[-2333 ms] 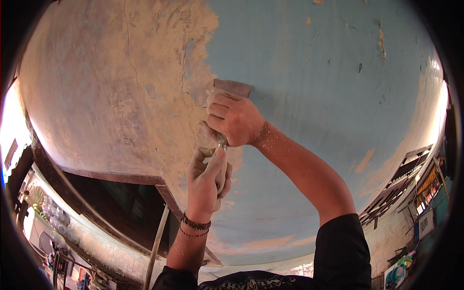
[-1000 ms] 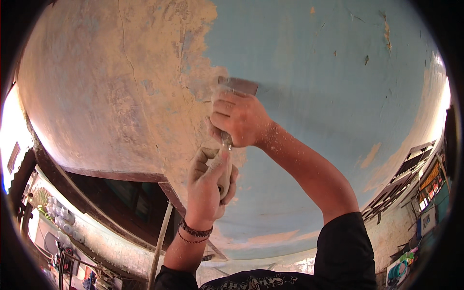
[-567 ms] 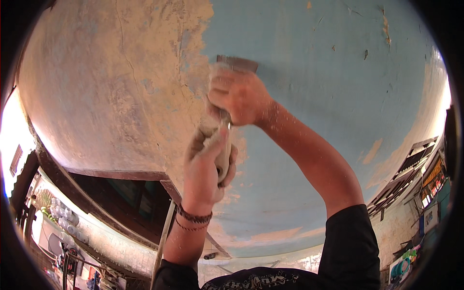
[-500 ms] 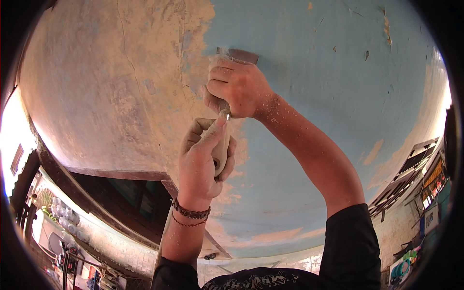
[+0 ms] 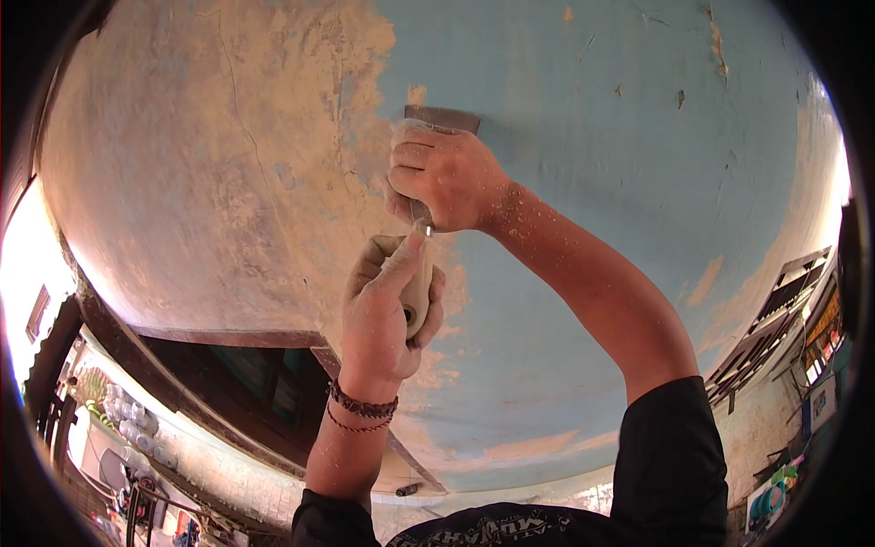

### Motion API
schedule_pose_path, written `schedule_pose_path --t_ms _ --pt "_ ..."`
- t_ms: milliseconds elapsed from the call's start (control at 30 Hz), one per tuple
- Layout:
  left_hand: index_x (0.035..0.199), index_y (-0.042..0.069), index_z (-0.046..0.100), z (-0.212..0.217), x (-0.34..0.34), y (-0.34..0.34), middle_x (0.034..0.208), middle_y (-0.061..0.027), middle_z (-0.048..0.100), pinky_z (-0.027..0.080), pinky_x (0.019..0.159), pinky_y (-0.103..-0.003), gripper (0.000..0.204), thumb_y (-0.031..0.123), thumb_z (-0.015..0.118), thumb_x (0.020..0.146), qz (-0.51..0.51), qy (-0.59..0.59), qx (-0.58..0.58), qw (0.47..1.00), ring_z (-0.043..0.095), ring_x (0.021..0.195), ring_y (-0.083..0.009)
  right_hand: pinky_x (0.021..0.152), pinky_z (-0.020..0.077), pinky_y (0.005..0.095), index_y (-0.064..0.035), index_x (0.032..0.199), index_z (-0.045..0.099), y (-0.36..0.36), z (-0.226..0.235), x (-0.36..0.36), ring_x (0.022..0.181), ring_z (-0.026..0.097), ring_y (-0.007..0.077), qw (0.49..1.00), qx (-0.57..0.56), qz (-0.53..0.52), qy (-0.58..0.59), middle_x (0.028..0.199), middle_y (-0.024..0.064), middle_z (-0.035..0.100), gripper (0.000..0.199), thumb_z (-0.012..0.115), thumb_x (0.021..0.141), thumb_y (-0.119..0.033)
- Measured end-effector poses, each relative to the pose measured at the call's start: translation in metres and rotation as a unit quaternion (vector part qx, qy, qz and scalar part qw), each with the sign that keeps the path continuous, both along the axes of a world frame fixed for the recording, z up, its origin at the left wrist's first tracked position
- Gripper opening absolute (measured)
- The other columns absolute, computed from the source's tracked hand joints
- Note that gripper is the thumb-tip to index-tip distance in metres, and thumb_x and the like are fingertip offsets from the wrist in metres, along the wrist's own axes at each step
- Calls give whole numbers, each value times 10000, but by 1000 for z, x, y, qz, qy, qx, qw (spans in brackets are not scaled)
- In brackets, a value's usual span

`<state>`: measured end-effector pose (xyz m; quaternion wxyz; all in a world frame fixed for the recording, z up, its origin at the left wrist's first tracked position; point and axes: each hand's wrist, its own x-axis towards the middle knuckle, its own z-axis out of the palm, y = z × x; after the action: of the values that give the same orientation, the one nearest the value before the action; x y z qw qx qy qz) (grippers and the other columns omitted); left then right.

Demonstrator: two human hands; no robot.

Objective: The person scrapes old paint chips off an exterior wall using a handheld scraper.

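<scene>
While the blue paint still covers the right part of the ceiling [image 5: 638, 137], the scraper [image 5: 442, 118] has moved a little since the earlier pictures: two seconds ago its blade lay lower and more to the left, at the ragged border of the paint, and now it stands higher, with its flat metal edge pressed on the blue side just past that border. The right hand [image 5: 442, 178] is clenched around the upper part of the tool, near the blade, and fine dust and flakes stick to its fingers and along the forearm. The left hand [image 5: 392, 310] is grasping the pale handle [image 5: 417, 287] from below, the thumb laid along it; a beaded bracelet [image 5: 363, 406] sits on that wrist. Both hands have gone up together, and the left one is now closer under the right than half a second ago.

I judge from this that the blade was pushed forward in one stroke into the painted area, so the bare, sandy plaster [image 5: 228, 164] on the left grows slowly toward the right. Much blue surface remains.
</scene>
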<state>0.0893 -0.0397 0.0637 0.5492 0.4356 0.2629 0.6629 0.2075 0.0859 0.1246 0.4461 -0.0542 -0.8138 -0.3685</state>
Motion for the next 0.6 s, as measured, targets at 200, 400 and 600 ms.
schedule_pose_path --t_ms 200,400,600 --pt "917 104 454 29 -7 10 687 -90 547 246 312 -203 196 278 535 956 -6 19 43 999 371 336 -108 616 500 380 -96 646 589 -5 38 -1 770 589 237 1000 -18 -23 4 696 38 565 155 662 671 -231" --pt "965 103 473 -39 -4 -7 690 -91 541 269 316 -196 148 242 522 963 -11 -23 -71 997 390 365 -110 571 479 368 -88 659 534 -5 -43 -2 730 573 223 999 -16 19 -24 726 45 530 200 689 634 -211" --pt "995 104 498 -28 -3 -5 696 -97 546 264 315 -194 149 248 517 964 34 -37 -60 997 385 360 -116 628 508 344 -83 663 547 -5 -27 -10 807 588 217 999 -29 -8 -42 762 39 558 185 690 636 -198"
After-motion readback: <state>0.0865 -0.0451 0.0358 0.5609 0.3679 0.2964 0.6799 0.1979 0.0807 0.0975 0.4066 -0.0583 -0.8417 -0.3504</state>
